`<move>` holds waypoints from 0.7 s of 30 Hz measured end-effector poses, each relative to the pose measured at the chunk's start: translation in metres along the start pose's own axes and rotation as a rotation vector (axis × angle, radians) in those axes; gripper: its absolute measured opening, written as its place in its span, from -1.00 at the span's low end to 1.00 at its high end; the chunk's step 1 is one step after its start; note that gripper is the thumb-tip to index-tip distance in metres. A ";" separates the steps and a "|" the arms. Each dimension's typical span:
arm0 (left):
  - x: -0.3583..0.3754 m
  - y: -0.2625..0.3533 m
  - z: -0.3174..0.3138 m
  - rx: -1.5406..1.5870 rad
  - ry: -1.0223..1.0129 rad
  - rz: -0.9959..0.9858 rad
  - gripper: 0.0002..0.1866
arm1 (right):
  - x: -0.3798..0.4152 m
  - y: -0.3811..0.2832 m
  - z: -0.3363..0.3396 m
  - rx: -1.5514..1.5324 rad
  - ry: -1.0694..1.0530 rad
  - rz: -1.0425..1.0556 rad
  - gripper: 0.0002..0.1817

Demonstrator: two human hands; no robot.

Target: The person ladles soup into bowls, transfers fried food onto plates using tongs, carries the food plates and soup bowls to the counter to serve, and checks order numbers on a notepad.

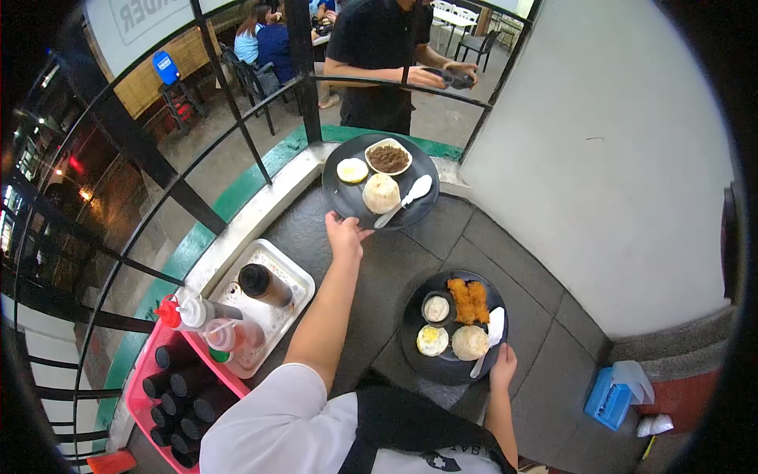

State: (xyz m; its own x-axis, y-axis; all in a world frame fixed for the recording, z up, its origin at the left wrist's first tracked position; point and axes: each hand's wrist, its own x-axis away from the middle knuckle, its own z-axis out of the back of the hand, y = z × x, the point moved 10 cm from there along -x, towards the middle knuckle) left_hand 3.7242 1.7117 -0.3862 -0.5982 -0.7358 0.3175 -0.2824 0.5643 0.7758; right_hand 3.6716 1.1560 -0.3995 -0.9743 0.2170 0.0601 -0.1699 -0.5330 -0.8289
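Observation:
My left hand grips the near rim of a black plate, its arm stretched far forward over the dark counter. On that plate are a bowl of shredded brown meat, an egg, a mound of rice and a white spoon and fork. Closer to my body, my right hand holds the right edge of a second black plate. It carries breaded fried pieces, a small cup of white sauce, an egg, rice and wrapped cutlery.
Black bars and a green ledge border the counter; a person stands beyond. At left are a white tray with sauce bottles and a pink crate of black-capped bottles. A blue box sits at right.

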 end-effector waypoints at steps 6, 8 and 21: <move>-0.043 -0.009 -0.024 0.034 -0.001 -0.020 -0.47 | -0.002 0.003 0.001 0.022 -0.034 -0.011 -0.64; -0.056 -0.012 -0.028 0.048 -0.012 -0.029 -0.49 | -0.006 0.016 -0.001 -0.015 -0.012 0.039 -0.65; -0.054 -0.019 -0.043 0.010 -0.030 -0.026 -0.53 | -0.005 0.025 -0.001 -0.005 -0.038 -0.108 -0.57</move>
State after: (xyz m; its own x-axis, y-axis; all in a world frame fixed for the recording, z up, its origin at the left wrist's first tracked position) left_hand 3.7944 1.7249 -0.3945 -0.6129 -0.7389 0.2801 -0.3058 0.5487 0.7781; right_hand 3.6727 1.1423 -0.4208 -0.9552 0.2420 0.1705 -0.2739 -0.5041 -0.8191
